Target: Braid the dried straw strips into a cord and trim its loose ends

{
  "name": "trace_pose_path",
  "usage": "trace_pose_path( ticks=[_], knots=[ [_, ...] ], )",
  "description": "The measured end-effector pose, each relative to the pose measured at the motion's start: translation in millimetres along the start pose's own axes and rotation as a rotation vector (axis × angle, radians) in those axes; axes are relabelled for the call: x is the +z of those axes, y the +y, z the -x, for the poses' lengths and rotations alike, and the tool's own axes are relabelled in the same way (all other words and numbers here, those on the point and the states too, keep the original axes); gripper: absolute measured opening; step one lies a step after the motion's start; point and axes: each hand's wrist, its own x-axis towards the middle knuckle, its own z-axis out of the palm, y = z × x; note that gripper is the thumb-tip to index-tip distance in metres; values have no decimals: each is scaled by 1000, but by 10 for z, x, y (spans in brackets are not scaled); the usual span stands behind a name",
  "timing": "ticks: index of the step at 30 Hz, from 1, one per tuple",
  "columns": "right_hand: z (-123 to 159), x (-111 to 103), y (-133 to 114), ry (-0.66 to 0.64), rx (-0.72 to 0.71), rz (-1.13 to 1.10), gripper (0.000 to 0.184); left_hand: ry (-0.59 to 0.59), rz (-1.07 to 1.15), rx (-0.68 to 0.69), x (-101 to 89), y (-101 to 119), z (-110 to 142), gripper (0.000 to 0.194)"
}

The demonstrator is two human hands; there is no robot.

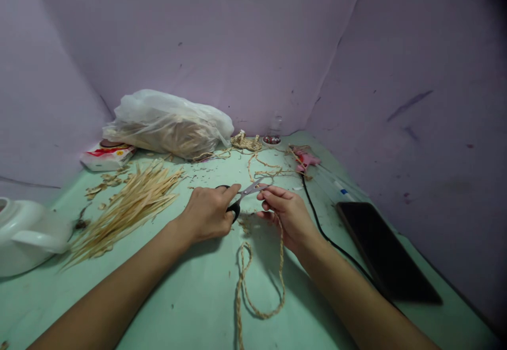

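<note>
My left hand (209,210) holds a pair of scissors (249,190) by its black handles, the blades parted and pointing right. Their tips reach the fingertips of my right hand (287,213), which pinches a twisted straw cord (282,265). From that hand the cord hangs down, loops on the green table and runs toward me past the lower edge of the view. More thin cord (269,170) lies loosely beyond my hands, near a small coiled woven piece (246,141) by the wall.
Flat dry straw strips (130,207) lie at left, beside a white jug (31,236). Behind them are a tissue pack (108,157) and a stuffed plastic bag (170,123). At right lie a black tablet-like slab (386,249), a black cable (319,223) and a pink object (307,161).
</note>
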Motion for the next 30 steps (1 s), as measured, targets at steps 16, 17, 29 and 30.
trace_pose_path(
  ticks=[16,17,29,30],
  knots=[
    [-42,-25,13,1,48,-66,16,78,399,-53,-10,-46,-20,32],
    [-47,-30,8,-21,55,-75,17,100,403,-75,-13,-54,-23,31],
    [-14,-39,-14,-130,59,-47,20,56,148,-20,-25,3,1,53],
    [-10,-31,-13,-132,52,-36,23,49,124,-21,-18,7,1,54]
  ],
)
